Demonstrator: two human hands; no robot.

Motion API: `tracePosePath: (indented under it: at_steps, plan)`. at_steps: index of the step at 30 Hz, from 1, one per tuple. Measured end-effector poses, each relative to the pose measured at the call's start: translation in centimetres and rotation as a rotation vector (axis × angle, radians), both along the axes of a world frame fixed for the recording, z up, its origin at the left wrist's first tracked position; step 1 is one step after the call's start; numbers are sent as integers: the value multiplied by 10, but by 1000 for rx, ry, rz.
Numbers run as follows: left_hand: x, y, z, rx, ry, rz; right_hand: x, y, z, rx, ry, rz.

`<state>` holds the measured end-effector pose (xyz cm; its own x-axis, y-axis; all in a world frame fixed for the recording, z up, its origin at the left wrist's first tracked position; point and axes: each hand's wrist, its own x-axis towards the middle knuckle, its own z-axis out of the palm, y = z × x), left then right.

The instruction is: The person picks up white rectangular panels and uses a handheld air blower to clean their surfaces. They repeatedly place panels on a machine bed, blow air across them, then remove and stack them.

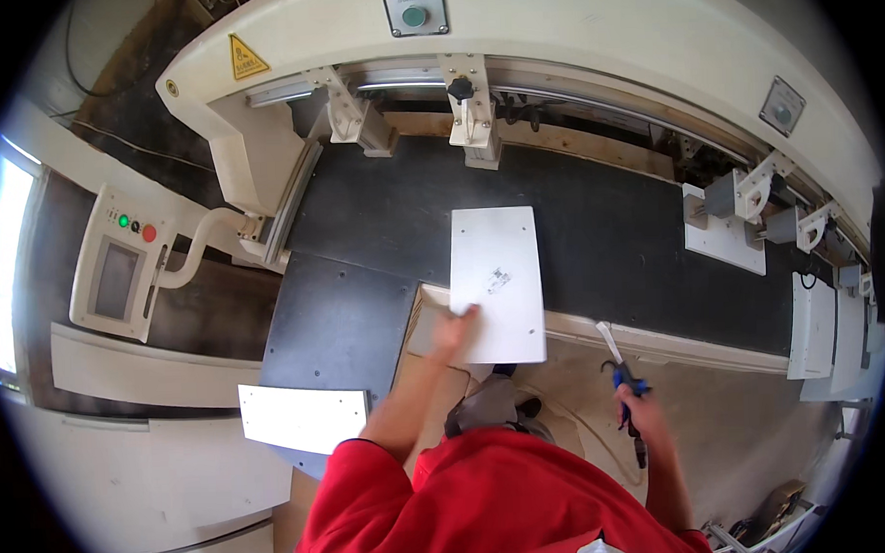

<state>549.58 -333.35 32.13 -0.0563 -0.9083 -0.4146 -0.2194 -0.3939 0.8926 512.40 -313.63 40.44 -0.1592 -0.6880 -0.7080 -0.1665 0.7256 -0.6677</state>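
Observation:
My left hand (454,335) grips the lower left edge of a white rectangular panel (496,265). Small holes show near the panel's corners, and a dark smudge-like mark lies near its middle. The panel's far part is over the black worktable, while its near end sticks out past the table edge. Off to the right, my right hand (642,414) is closed round a blue and black air blow gun (629,382). The gun's pale nozzle points up toward the table's front edge, and a hose trails on the floor below.
The black worktable (381,201) runs under a cream machine beam (551,24) with clamps (471,110). Another white panel (724,237) sits under clamps at right; a third (306,418) lies at lower left. A control box (120,263) stands left. More white boards (810,327) are at far right.

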Motion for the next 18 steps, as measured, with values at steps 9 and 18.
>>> tracePosePath:
  at_steps: [9, 18]
  plan:
    - [103, -192, 67, -209, -1146, -601, 21, 10, -1, -42, 35, -351]
    - [88, -179, 23, -600, -1110, -1033, 100, -44, 11, 96, 54, -349]
